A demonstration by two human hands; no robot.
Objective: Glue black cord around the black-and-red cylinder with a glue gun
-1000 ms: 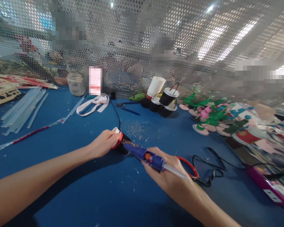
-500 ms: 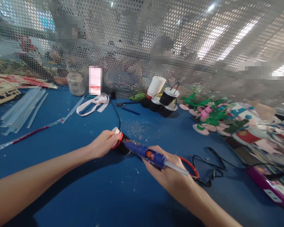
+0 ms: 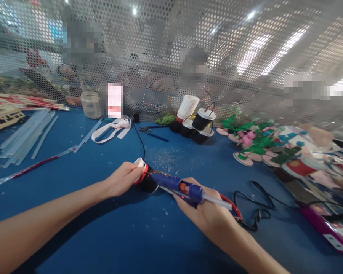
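My left hand (image 3: 127,178) is closed around the white rim of a small paper cup (image 3: 148,183), its side wrapped in black with a red band near the rim. The cup lies tilted, its mouth toward my left hand. A black cord (image 3: 140,139) runs from the cup to a small black ball of yarn (image 3: 136,117). My right hand (image 3: 208,213) grips a blue hot glue gun (image 3: 175,184) with a clear glue stick out of its back. The nozzle points at the black side of the cup; I cannot tell whether it touches. A red loop handle (image 3: 236,207) shows behind my right hand.
Clear glue sticks (image 3: 28,133) lie at left. A jar (image 3: 91,104), a lit phone (image 3: 114,101), white ribbon (image 3: 108,133) and pliers (image 3: 154,133) stand or lie behind. Stacked cups (image 3: 188,107), black-wrapped cups (image 3: 204,118), green-and-pink craft pieces (image 3: 257,140) and a purple power strip (image 3: 321,224) are rightward.
The view has tilted up slightly, so things sit a little lower. Both hands keep their holds; the glue gun stays at the cup's black side.
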